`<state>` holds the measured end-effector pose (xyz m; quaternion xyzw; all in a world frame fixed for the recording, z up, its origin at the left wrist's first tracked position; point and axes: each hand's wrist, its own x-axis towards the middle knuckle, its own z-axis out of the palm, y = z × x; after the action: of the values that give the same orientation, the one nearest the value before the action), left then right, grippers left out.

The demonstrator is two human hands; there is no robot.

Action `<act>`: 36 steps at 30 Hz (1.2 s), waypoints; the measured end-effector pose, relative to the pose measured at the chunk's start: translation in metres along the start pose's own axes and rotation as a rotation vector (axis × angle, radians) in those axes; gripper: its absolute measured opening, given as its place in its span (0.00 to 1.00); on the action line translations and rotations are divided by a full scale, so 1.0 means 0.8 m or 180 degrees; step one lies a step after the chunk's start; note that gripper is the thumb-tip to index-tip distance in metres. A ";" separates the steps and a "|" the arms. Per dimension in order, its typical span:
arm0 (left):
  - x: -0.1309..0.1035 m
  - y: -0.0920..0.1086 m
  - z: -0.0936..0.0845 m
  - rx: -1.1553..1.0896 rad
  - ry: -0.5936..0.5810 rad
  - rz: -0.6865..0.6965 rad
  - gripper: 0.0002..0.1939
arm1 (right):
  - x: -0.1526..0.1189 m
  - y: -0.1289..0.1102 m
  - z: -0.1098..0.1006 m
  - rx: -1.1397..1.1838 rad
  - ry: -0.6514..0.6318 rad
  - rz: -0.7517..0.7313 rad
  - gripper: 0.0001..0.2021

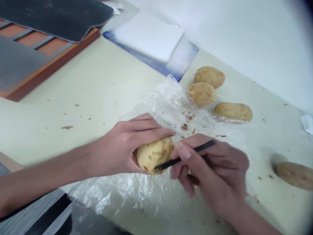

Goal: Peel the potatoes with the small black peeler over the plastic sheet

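A yellowish potato (153, 153) with brown specks is held in my left hand (127, 143), whose fingers and thumb wrap round it from the left. My right hand (210, 166) pinches a thin black stick-like tool (177, 160) between thumb and fingers. The tool's lower tip touches the potato near its bottom edge. Below both hands a crumpled clear plastic bag (132, 192) is spread on the table, with brown peel bits on it.
Two potatoes (209, 77) (201, 93) touch behind the bag, with another potato (233, 111) beside them. One more potato (295, 175) lies far right. A blue-edged sheet with white paper (151, 36) and an orange-edged tray (56, 65) are at the back. Crumbs dot the table (97, 88).
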<state>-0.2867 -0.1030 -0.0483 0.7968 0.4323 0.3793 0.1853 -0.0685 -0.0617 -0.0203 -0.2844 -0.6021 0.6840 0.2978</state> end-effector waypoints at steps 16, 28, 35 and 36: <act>-0.001 -0.003 0.002 -0.0060 0.0073 0.0120 0.33 | 0.005 0.003 -0.011 0.0198 0.0392 -0.0054 0.07; -0.002 -0.001 0.001 -0.0074 0.0028 0.0015 0.34 | 0.006 0.009 -0.011 0.0320 0.0272 0.0063 0.07; -0.001 -0.001 0.000 -0.0051 0.0004 0.0014 0.33 | 0.005 0.012 -0.009 0.0377 0.0084 0.0003 0.07; -0.001 -0.001 -0.001 -0.0052 0.0001 0.0005 0.33 | 0.005 0.012 -0.008 0.0371 0.0126 0.0025 0.07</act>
<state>-0.2875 -0.1032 -0.0486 0.7955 0.4287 0.3832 0.1914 -0.0667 -0.0555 -0.0309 -0.2824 -0.5542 0.7134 0.3229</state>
